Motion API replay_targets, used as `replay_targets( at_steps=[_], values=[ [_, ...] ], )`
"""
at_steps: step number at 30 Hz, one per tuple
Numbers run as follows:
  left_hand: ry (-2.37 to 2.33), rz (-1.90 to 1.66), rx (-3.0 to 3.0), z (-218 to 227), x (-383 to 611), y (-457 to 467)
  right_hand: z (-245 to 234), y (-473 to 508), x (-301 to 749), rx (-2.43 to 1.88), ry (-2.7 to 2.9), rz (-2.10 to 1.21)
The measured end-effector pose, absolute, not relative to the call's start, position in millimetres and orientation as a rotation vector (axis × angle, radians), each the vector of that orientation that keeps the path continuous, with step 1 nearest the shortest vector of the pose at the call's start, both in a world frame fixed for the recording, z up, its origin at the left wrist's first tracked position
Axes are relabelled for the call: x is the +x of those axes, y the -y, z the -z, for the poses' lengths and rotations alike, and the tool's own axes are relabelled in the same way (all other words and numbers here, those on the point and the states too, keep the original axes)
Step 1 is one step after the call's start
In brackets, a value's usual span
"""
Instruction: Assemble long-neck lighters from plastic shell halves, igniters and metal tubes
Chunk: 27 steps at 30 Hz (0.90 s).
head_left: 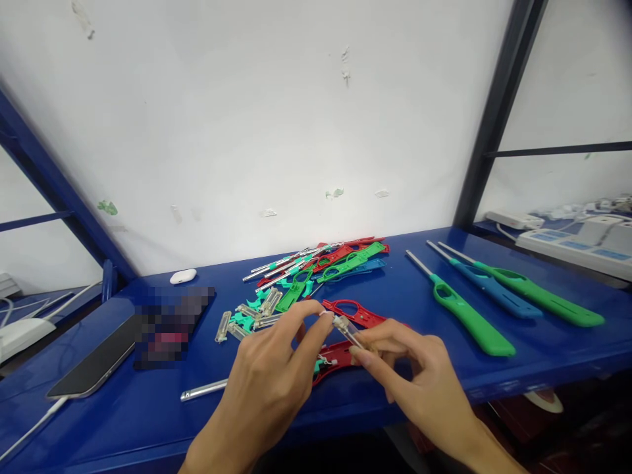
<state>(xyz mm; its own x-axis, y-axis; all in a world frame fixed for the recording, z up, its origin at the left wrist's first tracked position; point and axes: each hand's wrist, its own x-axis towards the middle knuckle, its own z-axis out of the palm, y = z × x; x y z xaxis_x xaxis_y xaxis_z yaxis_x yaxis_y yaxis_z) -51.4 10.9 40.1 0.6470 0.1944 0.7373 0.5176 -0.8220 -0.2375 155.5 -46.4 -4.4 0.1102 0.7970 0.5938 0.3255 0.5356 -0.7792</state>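
My right hand (415,375) grips a clear plastic lighter fuel tank (349,329) between thumb and fingers, tilted above the table. At the tank's near-left end, my left hand (281,362) pinches a small white piece (324,313); its exact kind is too small to tell. Under both hands lies a red lighter half-shell (340,355) with a silver metal tube (203,390) reaching out to the left. Just behind, another red handle shell (355,312) rests on the blue table. Parts of the lower shell are hidden by my hands.
Loose clear tanks (223,326) and turquoise triggers (241,320) lie left of centre, before a pile of coloured lighter shells (345,260). Three assembled lighters, one green (474,319), lie right. A phone (99,359) and white earbud case (183,276) are left; a wall stands behind.
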Motion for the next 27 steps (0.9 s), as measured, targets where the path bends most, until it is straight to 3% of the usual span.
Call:
replay_targets(
  at_steps=[16, 27],
  values=[
    [0.534, 1.021, -2.461, -40.3, -38.6, -4.6, 17.1, 45.7, 155.6, -1.009, 1.572, 0.051],
    [0.815, 1.464, -2.845, -48.9, -39.1, -3.6, 13.7, 47.0, 154.7, -0.99, 1.52, -0.066]
  ],
)
